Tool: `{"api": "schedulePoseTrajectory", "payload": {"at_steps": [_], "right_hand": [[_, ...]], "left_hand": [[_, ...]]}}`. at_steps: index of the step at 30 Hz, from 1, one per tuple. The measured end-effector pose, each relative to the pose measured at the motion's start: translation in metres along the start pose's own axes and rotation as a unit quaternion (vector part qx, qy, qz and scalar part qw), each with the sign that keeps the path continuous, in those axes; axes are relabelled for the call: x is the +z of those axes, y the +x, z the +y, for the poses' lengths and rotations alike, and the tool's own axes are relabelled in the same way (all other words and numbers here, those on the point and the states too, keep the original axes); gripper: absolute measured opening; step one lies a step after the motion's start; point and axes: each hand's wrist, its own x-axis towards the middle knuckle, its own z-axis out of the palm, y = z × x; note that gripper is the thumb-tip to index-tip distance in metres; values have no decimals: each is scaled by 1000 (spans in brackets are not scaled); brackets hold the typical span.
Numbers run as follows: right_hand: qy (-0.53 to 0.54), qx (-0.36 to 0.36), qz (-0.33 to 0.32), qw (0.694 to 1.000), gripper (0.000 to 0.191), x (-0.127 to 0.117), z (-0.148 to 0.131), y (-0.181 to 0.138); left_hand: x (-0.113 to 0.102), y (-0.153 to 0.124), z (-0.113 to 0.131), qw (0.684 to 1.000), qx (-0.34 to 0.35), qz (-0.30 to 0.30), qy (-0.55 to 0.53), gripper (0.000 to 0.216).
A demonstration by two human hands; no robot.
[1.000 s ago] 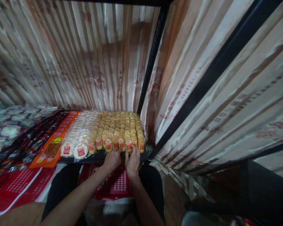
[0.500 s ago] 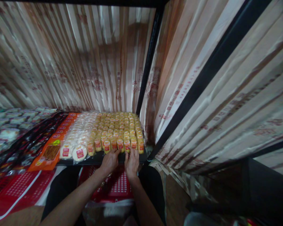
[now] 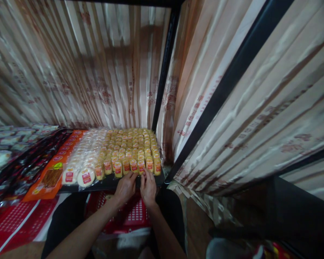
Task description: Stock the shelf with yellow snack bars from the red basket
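Rows of small yellow packets with red labels [image 3: 129, 149] fill the right end of a dark shelf [image 3: 108, 184]. My left hand [image 3: 125, 187] and my right hand [image 3: 148, 187] rest side by side at the shelf's front edge. Their fingertips touch the front row of yellow packets, fingers curled and close together. Whether either hand grips a packet is hidden by the fingers.
White round packets [image 3: 83, 169] lie left of the yellow ones, then orange packets [image 3: 52, 172] and dark packets [image 3: 21, 169]. A red plastic basket [image 3: 132, 214] sits below the shelf. Black frame posts [image 3: 163, 68] and striped plastic sheeting [image 3: 70, 64] enclose the shelf.
Both hands have stayed at the front row of yellow packets, drawing slightly closer together. The view has drifted a little to the right and down.
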Motion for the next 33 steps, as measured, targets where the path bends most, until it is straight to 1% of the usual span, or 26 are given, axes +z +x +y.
{"api": "schedulePoseTrajectory", "payload": {"at_steps": [4,7,11,14,18,21,26,33], "right_hand": [[-24,1,90,996,39,-9,1,-5],[-43,10,121,992,47,-13,3,2],[-62,37,125,990,58,-13,10,19],[-80,50,116,989,64,-7,17,26],[-125,48,85,987,62,1,22,26],[-141,48,74,986,60,3,23,23],[-98,44,78,991,60,-2,19,26],[-2,120,95,988,62,-13,11,52]], "left_hand": [[8,4,7,1000,20,7,-22,42],[16,9,11,999,20,20,-32,39],[24,17,15,998,-2,50,-33,37],[29,20,15,998,-4,50,-22,37],[34,22,12,998,1,60,-10,38],[38,23,10,998,4,68,-8,36],[42,23,9,996,11,88,-8,39],[46,21,5,994,21,103,-4,40]]}}
